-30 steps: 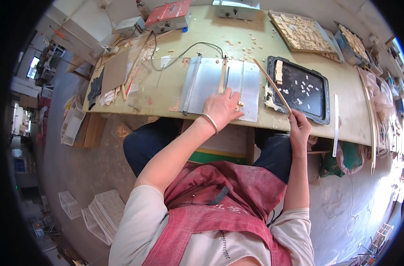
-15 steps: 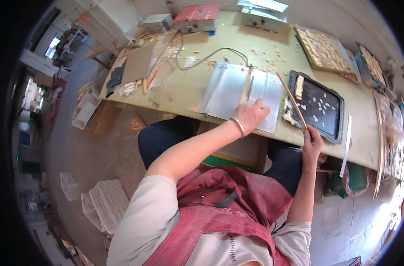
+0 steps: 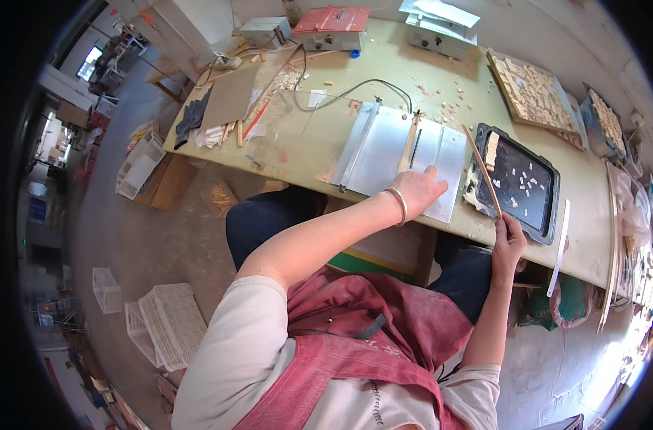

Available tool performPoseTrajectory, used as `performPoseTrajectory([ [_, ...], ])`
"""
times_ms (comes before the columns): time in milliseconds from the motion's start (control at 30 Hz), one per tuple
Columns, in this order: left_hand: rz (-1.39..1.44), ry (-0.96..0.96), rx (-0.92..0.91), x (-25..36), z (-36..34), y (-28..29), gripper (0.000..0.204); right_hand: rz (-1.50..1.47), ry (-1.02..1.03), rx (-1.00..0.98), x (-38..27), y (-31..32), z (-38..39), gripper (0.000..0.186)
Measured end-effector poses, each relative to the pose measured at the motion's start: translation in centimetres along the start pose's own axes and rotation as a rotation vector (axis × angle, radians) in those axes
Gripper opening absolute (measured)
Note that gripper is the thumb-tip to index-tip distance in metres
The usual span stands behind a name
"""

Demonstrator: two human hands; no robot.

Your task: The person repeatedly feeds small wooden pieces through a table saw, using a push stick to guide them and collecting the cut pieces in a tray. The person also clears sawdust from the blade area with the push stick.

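My left hand [image 3: 418, 195], with a bangle at its wrist, rests over the near part of a flat silver metal plate [image 3: 383, 148]. Its thumb and a finger are apart, and what lies beneath the palm is hidden. A wooden guide strip [image 3: 408, 143] and a dark narrow slot [image 3: 417, 149] run along the plate just beyond my fingers. Closed at the table's front edge, my right hand [image 3: 510, 242] grips one end of a thin wooden stick [image 3: 482, 166], which slants up and away between the plate and a black tray [image 3: 555, 188].
Small wooden pieces [image 3: 491, 152] and pale chips lie in the tray. A white ruler-like strip [image 3: 559, 247] juts over the table edge. Behind stand a red-topped box [image 3: 331, 19], a cable [image 3: 355, 89] and a board of wooden blocks [image 3: 531, 89]. Cardboard [image 3: 229, 95] lies left.
The whole view has shifted slightly, so the table appears a little farther right and lower. Against the plate and tray, both hands and the stick stay nearly where they were.
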State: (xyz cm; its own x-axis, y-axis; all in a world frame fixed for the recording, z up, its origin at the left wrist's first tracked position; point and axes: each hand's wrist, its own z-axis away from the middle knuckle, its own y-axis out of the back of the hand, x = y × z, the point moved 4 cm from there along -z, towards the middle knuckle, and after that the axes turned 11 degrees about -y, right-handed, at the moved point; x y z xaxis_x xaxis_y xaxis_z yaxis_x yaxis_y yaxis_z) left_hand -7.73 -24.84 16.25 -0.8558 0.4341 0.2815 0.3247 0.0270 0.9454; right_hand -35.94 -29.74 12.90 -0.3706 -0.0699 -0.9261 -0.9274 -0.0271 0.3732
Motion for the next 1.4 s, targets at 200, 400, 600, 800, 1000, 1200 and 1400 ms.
performPoseTrajectory([
  [200, 0.176, 0.040, 0.003, -1.3, 0.0, -0.2, 0.009, 0.025, 0.027, 0.012, -0.4, -0.2, -0.1, 0.014],
  [400, 0.398, 0.071, 0.115, -3.4, 0.0, -0.2, 0.011, 0.007, -0.001, 0.032, 0.0, -0.2, -0.3, 0.015],
  [600, 0.941, 0.398, 0.121, -5.4, 1.3, 5.0, 0.014, 0.005, -0.019, 0.021, -0.2, -0.3, -0.3, 0.015],
  [800, 0.269, 0.425, 0.440, -19.0, 11.7, 11.6, 0.011, -0.061, -0.076, 0.011, 2.0, 0.2, -0.5, 0.017],
  [1000, 0.089, 0.441, 0.330, -22.7, 14.2, 8.7, 0.014, 0.003, -0.059, -0.009, 1.1, -0.7, -0.6, 0.019],
  [1200, 0.359, 0.541, 0.396, -22.9, 12.9, 9.0, 0.012, 0.005, -0.062, -0.004, 1.4, -0.6, -0.8, 0.018],
  [1400, 0.557, 0.465, 0.455, -19.1, 11.4, 10.8, 0.017, -0.025, -0.066, 0.023, 1.6, -0.2, -0.9, 0.017],
])
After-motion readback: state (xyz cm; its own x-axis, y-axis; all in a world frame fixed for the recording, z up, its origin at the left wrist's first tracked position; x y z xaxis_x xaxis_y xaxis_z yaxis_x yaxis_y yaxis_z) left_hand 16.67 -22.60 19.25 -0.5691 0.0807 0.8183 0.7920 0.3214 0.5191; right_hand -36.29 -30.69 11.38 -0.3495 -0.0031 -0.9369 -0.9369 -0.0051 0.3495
